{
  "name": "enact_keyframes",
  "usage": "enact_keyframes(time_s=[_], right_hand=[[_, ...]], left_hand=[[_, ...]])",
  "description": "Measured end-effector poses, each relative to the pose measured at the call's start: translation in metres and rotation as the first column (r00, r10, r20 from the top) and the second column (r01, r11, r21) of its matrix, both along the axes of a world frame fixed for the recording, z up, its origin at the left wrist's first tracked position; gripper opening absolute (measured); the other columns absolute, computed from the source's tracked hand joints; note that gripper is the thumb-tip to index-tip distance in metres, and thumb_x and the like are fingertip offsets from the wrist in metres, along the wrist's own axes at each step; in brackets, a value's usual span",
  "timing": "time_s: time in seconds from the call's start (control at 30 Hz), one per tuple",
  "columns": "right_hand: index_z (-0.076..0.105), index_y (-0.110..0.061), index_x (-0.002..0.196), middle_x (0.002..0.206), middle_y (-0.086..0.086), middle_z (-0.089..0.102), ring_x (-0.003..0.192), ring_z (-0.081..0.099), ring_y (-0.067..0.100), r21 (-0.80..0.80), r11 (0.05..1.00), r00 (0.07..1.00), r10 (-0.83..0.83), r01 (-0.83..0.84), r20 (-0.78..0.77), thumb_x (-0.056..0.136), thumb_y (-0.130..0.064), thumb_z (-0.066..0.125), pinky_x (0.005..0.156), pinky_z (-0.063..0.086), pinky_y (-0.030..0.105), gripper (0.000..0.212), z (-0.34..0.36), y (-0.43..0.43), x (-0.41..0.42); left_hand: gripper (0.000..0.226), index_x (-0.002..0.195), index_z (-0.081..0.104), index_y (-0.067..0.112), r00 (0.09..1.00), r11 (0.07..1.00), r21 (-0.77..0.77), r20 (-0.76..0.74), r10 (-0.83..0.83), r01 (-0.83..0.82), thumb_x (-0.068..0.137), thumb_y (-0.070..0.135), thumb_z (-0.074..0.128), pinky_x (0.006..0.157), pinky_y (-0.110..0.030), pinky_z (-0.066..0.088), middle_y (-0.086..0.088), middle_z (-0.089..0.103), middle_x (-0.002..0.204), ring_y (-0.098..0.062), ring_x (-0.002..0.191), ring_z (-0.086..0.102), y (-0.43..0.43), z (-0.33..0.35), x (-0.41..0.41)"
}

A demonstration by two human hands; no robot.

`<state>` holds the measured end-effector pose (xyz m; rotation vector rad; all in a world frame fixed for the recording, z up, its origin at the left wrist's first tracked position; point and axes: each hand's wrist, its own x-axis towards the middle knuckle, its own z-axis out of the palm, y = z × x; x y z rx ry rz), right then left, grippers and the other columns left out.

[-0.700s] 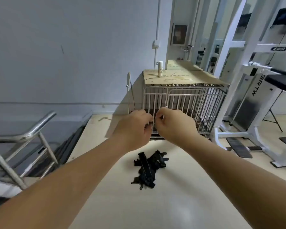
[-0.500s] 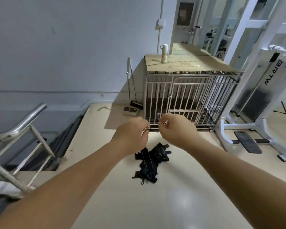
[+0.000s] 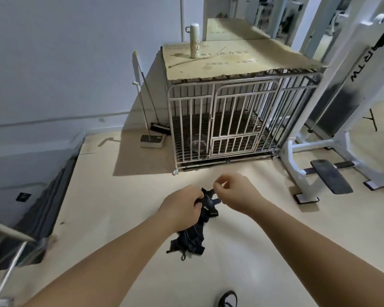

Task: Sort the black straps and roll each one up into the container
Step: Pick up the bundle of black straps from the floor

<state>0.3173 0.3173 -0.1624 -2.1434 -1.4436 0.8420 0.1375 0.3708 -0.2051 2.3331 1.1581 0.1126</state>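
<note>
the tangled pile of black fabric straps (image 3: 192, 240) lies on the cream floor (image 3: 120, 196), before a silver barred metal cage (image 3: 214, 103). above it the left hand (image 3: 180, 209) curls its fingers and the right hand (image 3: 233, 191) pinches; perhaps on a thin strand, i cannot tell.

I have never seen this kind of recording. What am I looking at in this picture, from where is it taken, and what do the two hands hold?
There is no machine here. A person wears one wide-angle camera on the head. It looks forward and down, so you see that person's own arms. The left hand and the right hand are close together with curled fingers, as if pinching something small; I cannot tell what. Below them, a pile of black straps lies on the pale floor. Behind stands a metal cage with cardboard on top, and white gym equipment is at the right.
</note>
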Motion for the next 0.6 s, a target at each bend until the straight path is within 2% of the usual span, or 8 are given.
enact_keyframes(time_s=[0.07,0.13,0.23,0.33,0.4,0.5,0.6], right_hand=[[0.073,-0.022,0.101,0.087,-0.001,0.074,0.086,0.073,0.023,-0.032,0.999,0.996,-0.032,0.030,-0.078,0.095,-0.030,0.056,0.079,0.061,0.040,0.020,-0.027,0.032,0.026],[0.073,-0.019,0.103,0.091,0.004,0.075,0.088,0.074,0.026,-0.076,0.997,0.989,-0.044,0.033,-0.142,0.095,-0.027,0.056,0.080,0.060,0.040,0.020,-0.058,0.064,0.048],[0.073,-0.014,0.109,0.096,0.007,0.076,0.091,0.069,0.027,-0.132,0.991,0.978,-0.047,0.020,-0.202,0.098,-0.023,0.055,0.073,0.051,0.033,0.023,-0.117,0.110,0.075],[0.070,-0.013,0.104,0.092,0.010,0.074,0.079,0.067,0.026,-0.220,0.974,0.958,-0.107,0.048,-0.266,0.100,-0.021,0.054,0.061,0.048,0.028,0.018,-0.182,0.141,0.091],[0.068,-0.008,0.104,0.086,0.012,0.068,0.072,0.062,0.024,-0.302,0.951,0.935,-0.170,0.073,-0.310,0.101,-0.016,0.052,0.056,0.044,0.027,0.019,-0.240,0.160,0.101],[0.066,0.000,0.111,0.086,0.012,0.064,0.073,0.059,0.026,-0.403,0.909,0.905,-0.255,0.104,-0.342,0.102,-0.017,0.050,0.060,0.040,0.030,0.024,-0.349,0.191,0.108],[0.063,-0.003,0.107,0.084,0.011,0.063,0.074,0.054,0.026,-0.460,0.874,0.856,-0.353,0.158,-0.377,0.101,-0.016,0.051,0.059,0.036,0.029,0.019,-0.472,0.221,0.104]], left_hand=[[0.030,0.130,0.061,0.027,1.000,0.998,-0.062,-0.013,0.024,-0.025,0.102,0.027,0.050,0.097,-0.038,0.051,0.010,0.060,0.123,-0.019,0.112,0.060,0.028,-0.026,0.023],[0.031,0.131,0.060,0.025,0.998,0.991,-0.119,-0.008,0.067,-0.067,0.101,0.028,0.051,0.095,-0.037,0.052,0.006,0.061,0.127,-0.019,0.110,0.060,0.052,-0.057,0.041],[0.030,0.131,0.059,0.025,0.991,0.972,-0.190,-0.031,0.131,-0.135,0.102,0.028,0.052,0.085,-0.030,0.048,0.003,0.062,0.127,-0.017,0.099,0.057,0.091,-0.116,0.061],[0.036,0.139,0.056,0.026,0.972,0.917,-0.325,-0.063,0.225,-0.233,0.103,0.029,0.055,0.091,-0.032,0.052,0.005,0.062,0.127,-0.018,0.104,0.062,0.116,-0.188,0.068],[0.038,0.140,0.055,0.025,0.962,0.882,-0.385,-0.098,0.256,-0.274,0.102,0.029,0.055,0.096,-0.036,0.054,0.006,0.061,0.123,-0.020,0.107,0.064,0.133,-0.249,0.070],[0.038,0.138,0.055,0.022,0.947,0.838,-0.440,-0.152,0.284,-0.322,0.100,0.029,0.057,0.096,-0.037,0.055,0.003,0.060,0.124,-0.020,0.108,0.063,0.162,-0.353,0.070],[0.030,0.127,0.059,0.019,0.929,0.787,-0.495,-0.195,0.313,-0.369,0.098,0.029,0.057,0.081,-0.034,0.057,0.001,0.064,0.105,-0.018,0.092,0.065,0.190,-0.474,0.068]])
